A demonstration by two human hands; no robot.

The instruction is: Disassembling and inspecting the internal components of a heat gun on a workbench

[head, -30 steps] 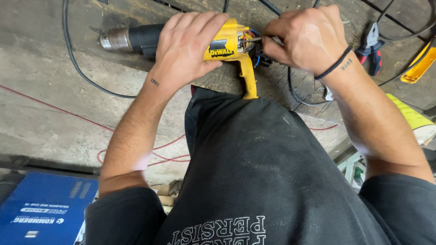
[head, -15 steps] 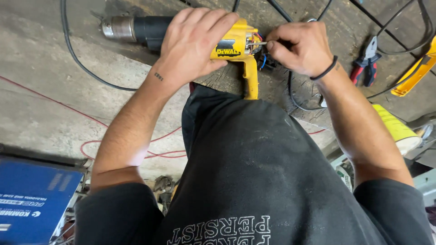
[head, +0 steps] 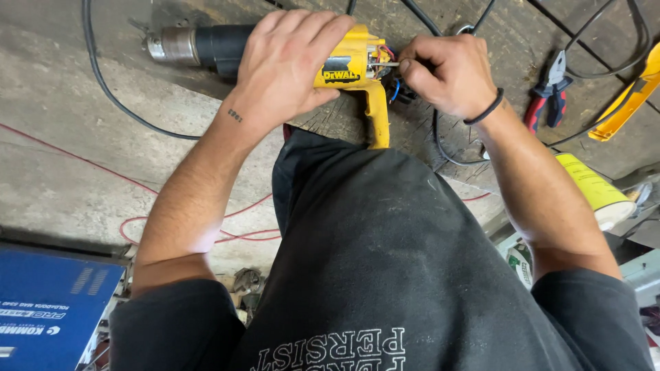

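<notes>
The drill (head: 289,58) lies on the counter (head: 82,103), pinned under the left hand (head: 289,65), fingers wrapped over its yellow body. Right hand (head: 450,75) fingers pinch a thin tool at the open rear. It looks heavy and rigid; the exposed wires (head: 392,75) look fragile, so hold the casing.

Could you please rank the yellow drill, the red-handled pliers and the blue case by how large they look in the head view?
1. Blue case, though cropped and nearer the camera.
2. Yellow drill.
3. Red-handled pliers.
</notes>
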